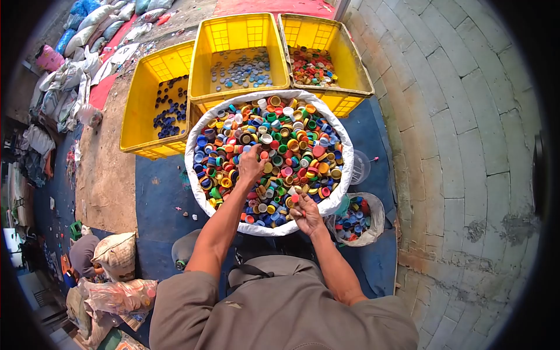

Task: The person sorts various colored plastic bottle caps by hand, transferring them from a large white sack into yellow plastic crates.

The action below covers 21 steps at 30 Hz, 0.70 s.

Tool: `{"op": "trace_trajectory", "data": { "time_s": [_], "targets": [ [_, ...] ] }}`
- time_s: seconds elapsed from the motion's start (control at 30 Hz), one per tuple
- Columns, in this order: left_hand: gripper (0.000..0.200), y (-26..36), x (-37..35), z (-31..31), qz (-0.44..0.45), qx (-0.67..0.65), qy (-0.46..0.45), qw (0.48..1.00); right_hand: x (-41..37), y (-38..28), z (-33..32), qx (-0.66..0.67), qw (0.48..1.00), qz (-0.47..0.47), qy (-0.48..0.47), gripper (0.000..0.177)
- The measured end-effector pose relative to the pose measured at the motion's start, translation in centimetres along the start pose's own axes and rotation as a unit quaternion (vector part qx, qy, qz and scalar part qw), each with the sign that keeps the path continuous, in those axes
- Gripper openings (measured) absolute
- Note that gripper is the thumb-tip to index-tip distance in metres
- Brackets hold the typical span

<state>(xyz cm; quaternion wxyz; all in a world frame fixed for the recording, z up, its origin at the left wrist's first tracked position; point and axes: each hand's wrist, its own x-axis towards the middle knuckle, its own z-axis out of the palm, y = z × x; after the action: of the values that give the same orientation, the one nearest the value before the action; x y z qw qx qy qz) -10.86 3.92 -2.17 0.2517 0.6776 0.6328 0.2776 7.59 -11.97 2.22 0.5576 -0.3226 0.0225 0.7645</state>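
Observation:
A large round container with a white cloth rim [345,140] is full of mixed coloured bottle caps [286,137]. Over the middle of the caps, my left hand [251,166] reaches in with its fingers bent down among them; whether a cap is between the fingertips is too small to tell. Nearer to me, at the lower right of the heap, my right hand [307,214] is closed on a red cap [295,199], with more red showing by its fingers.
Three yellow crates stand behind: left [135,111] with dark blue caps, middle [201,64] with pale blue caps, right [356,70] with red and orange caps. A bag of caps [376,219] sits at right, near a block wall [449,146]. Sacks [115,256] and a person [83,256] are lower left.

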Motion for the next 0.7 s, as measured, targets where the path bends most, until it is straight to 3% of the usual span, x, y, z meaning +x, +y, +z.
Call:
{"op": "trace_trajectory", "data": {
  "time_s": [0.37,0.47,0.57,0.6,0.63,0.7],
  "targets": [
    [0.043,0.6,0.6,0.6,0.001,0.033,-0.018,0.999,-2.3,-0.2,-0.6,0.013,1.0,0.018,-0.009,0.027],
    [0.04,0.2,0.4,0.9,0.013,0.007,0.029,0.999,-1.9,-0.4,-0.7,0.038,0.998,0.024,-0.031,0.027],
    [0.039,0.2,-0.3,0.7,-0.097,-0.192,0.012,0.976,-1.0,-0.5,-1.2,0.086,0.994,0.042,-0.056,0.026],
    [0.038,0.4,-0.6,0.2,-0.218,-0.421,-0.067,0.878,-1.1,-0.6,-0.6,0.098,0.993,0.046,-0.05,0.026],
    [0.035,1.7,-1.1,-1.7,-0.322,-0.466,-0.108,0.817,-1.0,-0.8,-0.1,0.108,0.992,0.049,-0.045,0.026],
    [0.031,1.7,-2.6,-1.7,-0.327,-0.668,-0.098,0.661,0.0,-0.7,-1.0,0.119,0.99,0.05,-0.048,0.026]
  ]
}}
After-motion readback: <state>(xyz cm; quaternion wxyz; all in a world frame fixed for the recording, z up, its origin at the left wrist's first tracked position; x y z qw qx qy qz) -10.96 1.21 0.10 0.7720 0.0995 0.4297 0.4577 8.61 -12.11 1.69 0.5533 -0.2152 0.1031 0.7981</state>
